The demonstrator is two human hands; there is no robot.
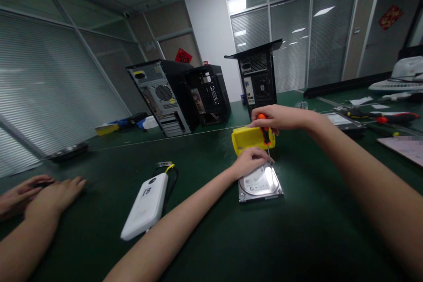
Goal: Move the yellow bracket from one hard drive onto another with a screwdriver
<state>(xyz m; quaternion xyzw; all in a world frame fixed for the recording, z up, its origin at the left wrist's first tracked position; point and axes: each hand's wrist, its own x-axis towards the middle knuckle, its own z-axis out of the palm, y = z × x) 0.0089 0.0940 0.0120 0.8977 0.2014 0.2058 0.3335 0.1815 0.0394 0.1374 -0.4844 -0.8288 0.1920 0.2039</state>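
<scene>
A silver hard drive lies flat on the green table in front of me. My left hand rests across its far left corner, fingers curled over the drive and holding it down. Above it, my right hand grips a screwdriver with an orange and black handle. The shaft points down, its tip at the drive's far right corner near my left fingertips; the exact contact is too small to make out. Just behind the drive stands a yellow plastic box, partly hidden by the screwdriver and my right hand.
A white power bank with a cable lies left of my forearm. Another person's hands hold a small dark item at far left. Computer cases and a black tower stand behind. Tools, including red-handled pliers, lie right.
</scene>
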